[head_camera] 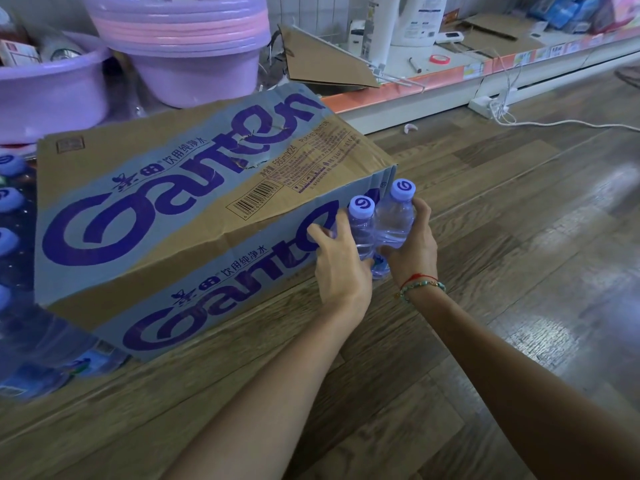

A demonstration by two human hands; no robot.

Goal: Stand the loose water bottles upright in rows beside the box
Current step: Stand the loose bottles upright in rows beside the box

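Box (194, 216) on floor (519, 271), two upright bottles (393, 220) at its right end, basins (180, 46) behind it.

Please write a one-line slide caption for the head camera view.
Left hand and right hand hold two capped water bottles upright beside the cardboard box.

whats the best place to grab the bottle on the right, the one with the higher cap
Grip the clear body just below the shoulder of the right bottle, coming from its open right side, as the right hand does. It stands upright, with the left bottle tight against its other side and the box behind.
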